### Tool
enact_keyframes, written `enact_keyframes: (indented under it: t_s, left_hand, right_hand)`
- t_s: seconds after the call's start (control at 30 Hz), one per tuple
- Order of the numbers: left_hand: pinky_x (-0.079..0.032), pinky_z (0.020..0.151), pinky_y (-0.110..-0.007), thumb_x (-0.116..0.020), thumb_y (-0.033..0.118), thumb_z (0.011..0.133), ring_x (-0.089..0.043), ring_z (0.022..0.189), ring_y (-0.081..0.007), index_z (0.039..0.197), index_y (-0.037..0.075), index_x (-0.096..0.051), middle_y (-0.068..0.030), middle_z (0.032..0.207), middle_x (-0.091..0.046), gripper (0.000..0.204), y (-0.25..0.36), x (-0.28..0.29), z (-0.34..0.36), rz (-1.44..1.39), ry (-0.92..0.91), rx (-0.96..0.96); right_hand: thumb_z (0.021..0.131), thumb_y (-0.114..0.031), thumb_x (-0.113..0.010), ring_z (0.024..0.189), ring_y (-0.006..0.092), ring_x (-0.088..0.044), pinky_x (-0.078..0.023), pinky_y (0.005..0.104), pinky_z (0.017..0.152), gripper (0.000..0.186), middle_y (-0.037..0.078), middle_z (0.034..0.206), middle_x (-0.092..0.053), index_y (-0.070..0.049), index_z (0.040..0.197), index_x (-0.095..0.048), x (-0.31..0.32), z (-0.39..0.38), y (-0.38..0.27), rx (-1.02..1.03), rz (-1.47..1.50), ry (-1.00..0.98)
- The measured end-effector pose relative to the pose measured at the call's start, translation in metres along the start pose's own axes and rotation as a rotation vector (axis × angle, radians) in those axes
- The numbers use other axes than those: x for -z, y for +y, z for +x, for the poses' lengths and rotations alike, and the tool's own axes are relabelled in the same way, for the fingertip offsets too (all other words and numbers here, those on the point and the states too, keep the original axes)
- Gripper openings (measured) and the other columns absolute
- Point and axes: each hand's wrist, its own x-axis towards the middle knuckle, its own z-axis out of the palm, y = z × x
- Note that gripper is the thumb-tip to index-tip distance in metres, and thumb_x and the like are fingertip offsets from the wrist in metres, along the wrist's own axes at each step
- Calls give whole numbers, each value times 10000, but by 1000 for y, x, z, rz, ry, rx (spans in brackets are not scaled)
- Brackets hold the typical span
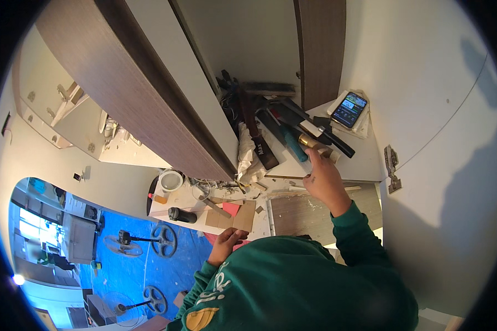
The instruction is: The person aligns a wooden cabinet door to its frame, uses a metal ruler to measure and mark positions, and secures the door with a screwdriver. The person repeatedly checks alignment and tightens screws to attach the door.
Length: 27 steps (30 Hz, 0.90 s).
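Note:
My right hand (pixel 327 181) reaches into a pile of tools on the white cabinet shelf, index finger stretched out and thumb apart. Its fingertips are at a teal handle (pixel 294 143) and a gold-coloured cylinder (pixel 307 141); whether they touch either is unclear. Beside these lie a black-handled tool (pixel 337 142) and a dark flat tool (pixel 265 154). Lower down, my left hand (pixel 227 243) has its fingers curled near the edge of a piece of brown cardboard (pixel 245 218). Anything inside those fingers is hidden. A red piece (pixel 231 208) lies on the cardboard.
A lit phone (pixel 349 110) rests on the shelf at the right. On the cluttered worktop stand a white round container (pixel 170 180) and a lying black bottle (pixel 182 215). A cabinet door (pixel 442 165) is at the right; fans (pixel 164 240) stand on blue floor sheeting.

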Motion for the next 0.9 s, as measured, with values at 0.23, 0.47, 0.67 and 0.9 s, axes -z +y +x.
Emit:
enact_keyframes:
  t_s: [0.23, 0.47, 0.67, 0.9]
  left_hand:
    - [-493, 1023, -373, -525, 313, 1079, -659, 1118, -231, 1241, -18, -646, -151, 1235, -697, 389, -3, 7, 1, -5, -18, -24]
    - [-496, 1004, -358, -527, 309, 1084, -656, 1106, -204, 1239, -16, -661, -120, 1177, -710, 384, 1, 2, 5, 21, -48, -115]
    - [-502, 961, -314, -591, 301, 1063, -649, 1034, -156, 1145, -9, -693, -73, 1071, -714, 336, 30, -7, 25, 100, -69, -253]
    - [-500, 901, -280, -615, 296, 1054, -634, 964, -135, 1128, -10, -694, -46, 1034, -705, 324, 59, -24, 33, 175, -120, -370]
  right_hand:
    - [841, -110, -697, 923, 452, -676, -545, 504, 837, 645, 277, 990, -691, 12, 1430, -464, 20, 9, -14, -95, -31, -52]
    - [863, -129, -688, 932, 433, -692, -548, 494, 821, 606, 271, 995, -702, 17, 1417, -493, 47, 15, -22, -148, -38, -103]
    - [842, -121, -694, 893, 418, -705, -556, 452, 802, 469, 278, 1001, -710, 2, 1289, -624, 79, 3, -23, -101, 69, -9]
    - [845, -77, -681, 717, 290, -715, -544, 366, 694, 395, 211, 833, -720, -10, 1234, -656, 122, -14, -28, -184, 236, -103]
